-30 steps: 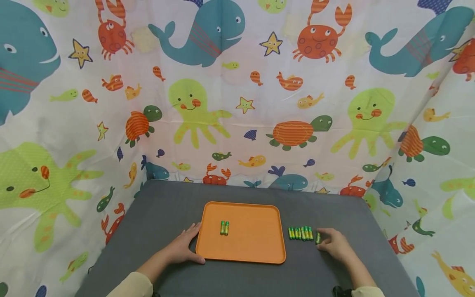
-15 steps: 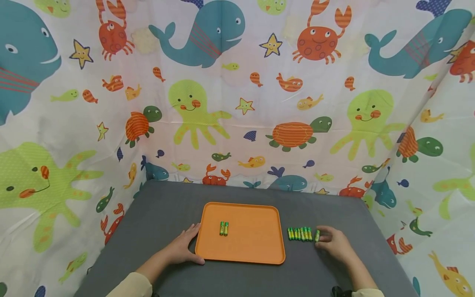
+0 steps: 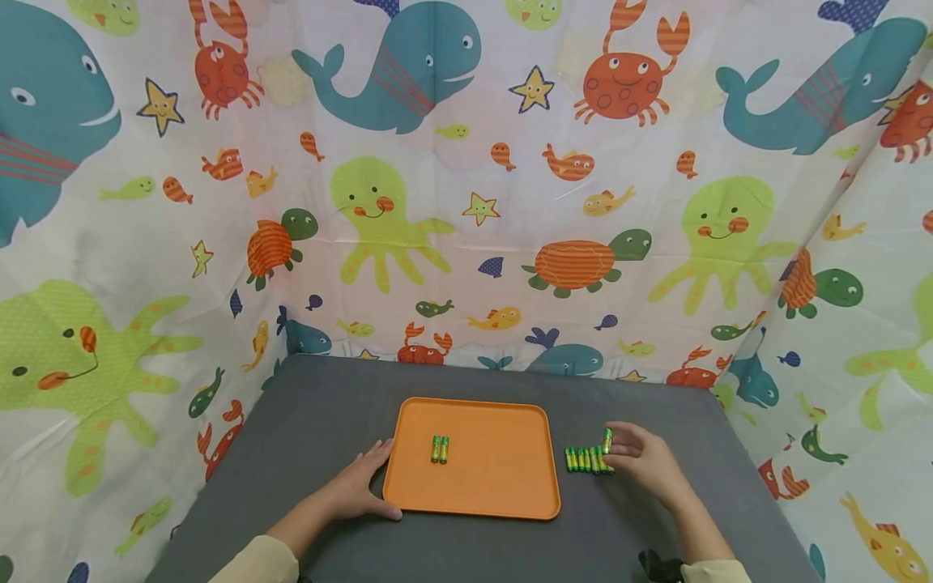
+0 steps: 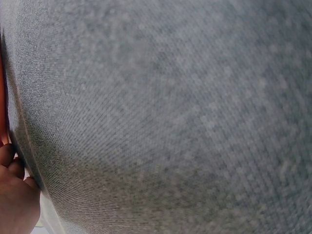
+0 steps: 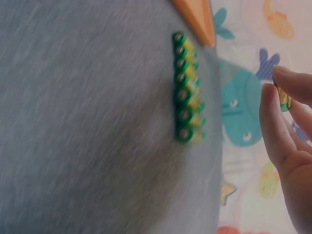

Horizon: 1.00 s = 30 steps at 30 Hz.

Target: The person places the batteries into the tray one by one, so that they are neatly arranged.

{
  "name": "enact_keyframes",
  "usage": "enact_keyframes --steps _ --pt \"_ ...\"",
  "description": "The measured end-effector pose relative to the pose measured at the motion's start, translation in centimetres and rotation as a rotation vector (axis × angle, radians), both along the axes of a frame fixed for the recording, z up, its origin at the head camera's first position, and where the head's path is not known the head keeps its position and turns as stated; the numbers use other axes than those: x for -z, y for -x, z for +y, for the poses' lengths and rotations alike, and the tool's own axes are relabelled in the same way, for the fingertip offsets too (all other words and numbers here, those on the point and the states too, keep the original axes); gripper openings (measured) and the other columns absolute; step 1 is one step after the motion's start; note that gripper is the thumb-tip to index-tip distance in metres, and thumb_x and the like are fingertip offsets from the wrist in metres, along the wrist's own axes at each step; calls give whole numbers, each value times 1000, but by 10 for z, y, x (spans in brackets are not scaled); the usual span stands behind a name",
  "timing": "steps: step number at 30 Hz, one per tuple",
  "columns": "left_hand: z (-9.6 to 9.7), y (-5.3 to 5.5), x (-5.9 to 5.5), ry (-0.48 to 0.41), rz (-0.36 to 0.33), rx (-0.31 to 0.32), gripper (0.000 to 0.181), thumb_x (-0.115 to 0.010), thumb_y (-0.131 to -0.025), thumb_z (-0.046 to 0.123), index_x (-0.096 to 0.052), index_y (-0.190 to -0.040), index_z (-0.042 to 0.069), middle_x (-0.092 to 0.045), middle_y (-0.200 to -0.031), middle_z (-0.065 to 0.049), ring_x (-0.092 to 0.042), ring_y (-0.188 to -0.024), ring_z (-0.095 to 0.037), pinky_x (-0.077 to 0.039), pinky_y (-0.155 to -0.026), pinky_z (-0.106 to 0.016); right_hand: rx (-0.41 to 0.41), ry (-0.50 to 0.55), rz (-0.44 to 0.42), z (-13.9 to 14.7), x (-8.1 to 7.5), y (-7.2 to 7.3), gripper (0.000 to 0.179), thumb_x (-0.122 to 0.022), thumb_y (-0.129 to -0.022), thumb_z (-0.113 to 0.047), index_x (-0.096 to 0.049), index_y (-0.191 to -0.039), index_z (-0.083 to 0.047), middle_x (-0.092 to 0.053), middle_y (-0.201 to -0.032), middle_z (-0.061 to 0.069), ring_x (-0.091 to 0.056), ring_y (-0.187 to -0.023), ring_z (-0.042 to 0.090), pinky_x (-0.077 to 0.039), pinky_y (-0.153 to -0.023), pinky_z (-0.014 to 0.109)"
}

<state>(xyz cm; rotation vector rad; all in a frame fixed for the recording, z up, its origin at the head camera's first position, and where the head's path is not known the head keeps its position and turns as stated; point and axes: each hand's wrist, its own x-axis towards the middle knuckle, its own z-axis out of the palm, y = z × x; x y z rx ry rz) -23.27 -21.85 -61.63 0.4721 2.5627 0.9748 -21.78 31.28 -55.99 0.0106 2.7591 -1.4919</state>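
My right hand (image 3: 651,463) pinches a green and yellow battery (image 3: 607,440) between thumb and fingertips, raised over the right end of a battery row (image 3: 584,460). In the right wrist view the held battery (image 5: 284,100) is partly hidden by the fingers, and the row (image 5: 190,92) of several batteries lies side by side on the dark cloth. Along the left edge of an orange tray (image 3: 503,465), my left hand (image 3: 355,487) rests with fingers and thumb spread, touching the rim. Two batteries (image 3: 444,450) lie next to each other on the tray's left half.
A grey-black cloth covers the table (image 3: 342,397). Behind it and on both sides hangs a white curtain (image 3: 466,308) printed with sea animals. The battery row lies just right of the tray's right rim.
The right hand has lifted the battery from beside the row's right end and carried it up and leftward, over the row. The left hand and tray have stayed put.
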Motion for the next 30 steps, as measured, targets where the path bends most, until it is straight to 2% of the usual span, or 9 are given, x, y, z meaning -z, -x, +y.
enact_keyframes --steps 10,14,17,20,24,30 --pt "-1 -3 0 -11 -6 11 128 -90 -67 56 -18 -163 12 -21 -168 -11 -14 -156 -36 -11 -122 -64 -79 61 39 -29 -21 0 61 -83 -84 -17 -58 -140 -10 -67 -125 18 -70 -104 24 -59 -78 26" --pt "-3 -3 -2 -22 -2 18 126 -90 -68 53 -18 -163 12 -21 -168 -12 -13 -156 -37 -10 -122 -64 -179 107 36 -49 -24 1 58 -82 -85 -12 -59 -137 -5 -68 -121 20 -69 -104 29 -59 -78 26" --pt "-4 -2 -4 -31 8 19 126 -91 -68 50 -18 -163 10 -21 -168 -13 -12 -156 -38 -9 -122 -65 -304 176 -6 -69 -18 4 55 -80 -85 -7 -57 -135 1 -65 -119 25 -67 -104 35 -59 -80 26" --pt "-4 -1 -5 -27 12 21 126 -91 -68 51 -18 -163 10 -21 -168 -13 -12 -156 -38 -10 -122 -66 -369 240 -53 -88 -9 7 55 -80 -85 -5 -56 -133 3 -64 -118 26 -66 -104 36 -59 -82 26" --pt "-3 1 -3 -11 5 20 126 -89 -68 54 -17 -163 11 -20 -168 -12 -12 -156 -37 -11 -122 -65 -373 268 -81 -111 3 9 54 -81 -84 -4 -57 -131 2 -64 -117 24 -67 -103 33 -59 -82 26" --pt "-3 -1 -1 -8 2 16 128 -90 -67 55 -18 -163 11 -21 -168 -13 -13 -156 -37 -11 -122 -65 -385 270 -84 -138 12 10 52 -80 -84 -4 -58 -131 3 -66 -115 24 -69 -102 31 -60 -81 28"
